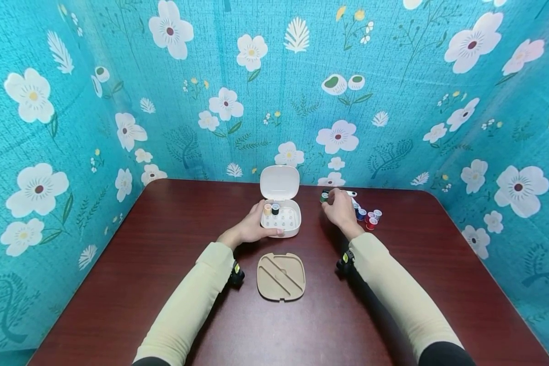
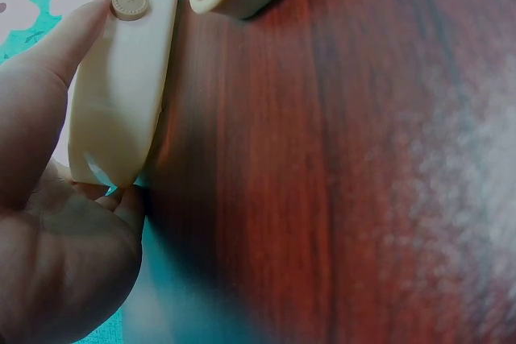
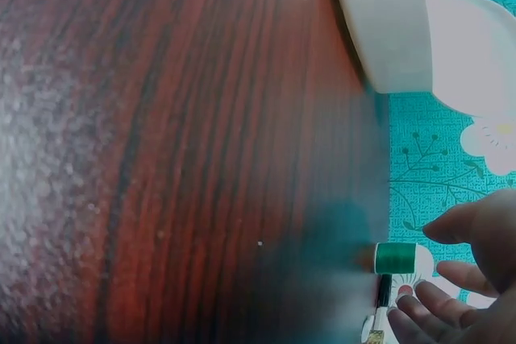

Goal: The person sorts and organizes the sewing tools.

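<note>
My left hand grips the white sewing box at its left side, thumb along the front near the round button. The box's lid stands up at the back. Inside, an orange thread spool and a black thread spool sit on pegs in the back row. To the right of the box, my right hand reaches beside a green thread spool standing on the table. In the right wrist view, its thumb and fingers are spread apart, with a gap between them and the spool.
A beige divided tray lies on the dark wooden table in front of the box. Right of my right hand stand a blue spool, a red spool and others. A white-handled item lies behind that hand. A floral curtain surrounds the table.
</note>
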### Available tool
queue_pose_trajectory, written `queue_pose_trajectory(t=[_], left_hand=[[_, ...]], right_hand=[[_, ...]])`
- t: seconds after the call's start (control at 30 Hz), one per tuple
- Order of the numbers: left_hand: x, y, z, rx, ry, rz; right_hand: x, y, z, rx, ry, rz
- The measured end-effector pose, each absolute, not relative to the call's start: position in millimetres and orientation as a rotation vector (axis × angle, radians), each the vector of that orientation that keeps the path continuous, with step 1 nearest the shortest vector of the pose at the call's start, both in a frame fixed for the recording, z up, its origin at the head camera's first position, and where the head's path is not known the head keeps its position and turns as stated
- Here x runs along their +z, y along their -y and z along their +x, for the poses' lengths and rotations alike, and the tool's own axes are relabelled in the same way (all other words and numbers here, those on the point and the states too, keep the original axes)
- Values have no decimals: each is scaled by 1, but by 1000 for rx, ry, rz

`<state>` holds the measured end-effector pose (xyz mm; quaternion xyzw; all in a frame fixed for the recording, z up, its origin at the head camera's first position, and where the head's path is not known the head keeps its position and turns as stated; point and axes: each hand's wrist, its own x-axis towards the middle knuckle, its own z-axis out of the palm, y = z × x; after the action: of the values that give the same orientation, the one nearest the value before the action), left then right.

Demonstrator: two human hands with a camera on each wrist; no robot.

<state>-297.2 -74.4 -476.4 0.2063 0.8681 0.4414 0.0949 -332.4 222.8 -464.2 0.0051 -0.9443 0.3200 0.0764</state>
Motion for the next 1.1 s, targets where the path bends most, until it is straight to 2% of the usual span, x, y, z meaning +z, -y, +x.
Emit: queue_pose_trajectory(t=[1.1], left_hand=[[-475,75,-297,1334,-2549,603]], right_hand=[[-469,-224,-351,1184,2781,-116]])
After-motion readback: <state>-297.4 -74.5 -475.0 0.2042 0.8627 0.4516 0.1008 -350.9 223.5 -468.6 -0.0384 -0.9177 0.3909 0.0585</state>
